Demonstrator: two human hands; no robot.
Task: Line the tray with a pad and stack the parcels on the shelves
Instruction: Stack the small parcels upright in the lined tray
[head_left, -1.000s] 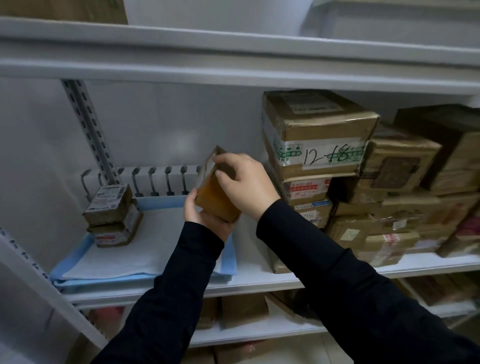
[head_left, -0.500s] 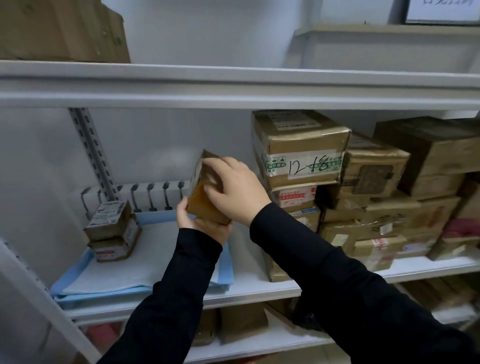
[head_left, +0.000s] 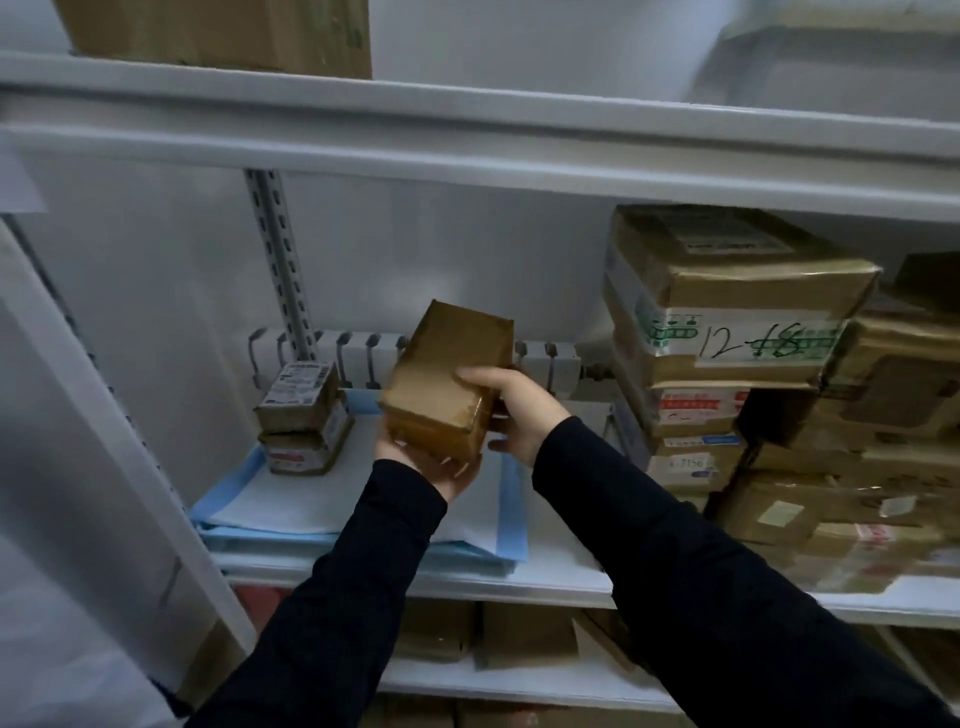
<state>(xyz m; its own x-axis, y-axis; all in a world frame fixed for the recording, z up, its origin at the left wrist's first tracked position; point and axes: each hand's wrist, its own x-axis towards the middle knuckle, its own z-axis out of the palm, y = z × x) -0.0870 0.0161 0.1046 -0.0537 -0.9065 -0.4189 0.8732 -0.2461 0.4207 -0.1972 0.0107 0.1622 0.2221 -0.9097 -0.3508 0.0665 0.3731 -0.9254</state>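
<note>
**Left hand** (head_left: 441, 475): palm up under the near end of the brown parcel (head_left: 447, 384), fingers curled up around its lower edge, bearing it from below.

**Right hand** (head_left: 522, 413): grasps the parcel's right side, thumb laid across the top face, the other fingers tucked beneath.

**Brown parcel:** a taped carton with no label on the faces that show. It is held tilted, far end higher, in the air above the right part of the pad (head_left: 291, 506) and clear of it.

**Pad:** white with a blue border. It lies flat in the pale blue tray (head_left: 270, 545) on the middle shelf (head_left: 519, 584).

**Two small parcels** (head_left: 304, 418): stacked one on the other at the pad's rear left corner, just in front of the slotted upright (head_left: 280, 260).

**Open room:**
- Bare pad in front of the small stack and to its right.
- A strip of bare shelf between the pad's right edge and the parcel stack on the right (head_left: 727, 415).
- Free height up to the upper shelf (head_left: 467, 150).

**Writing:**
- The top carton of the right stack (head_left: 727, 291) bears green-and-white tape and handwritten "12-" followed by a scrawled-over number.
- Cartons below it carry red-printed and blue-striped labels, too small to read.
- The small parcels have white printed labels, the lower one red and white. The text cannot be made out.
</note>
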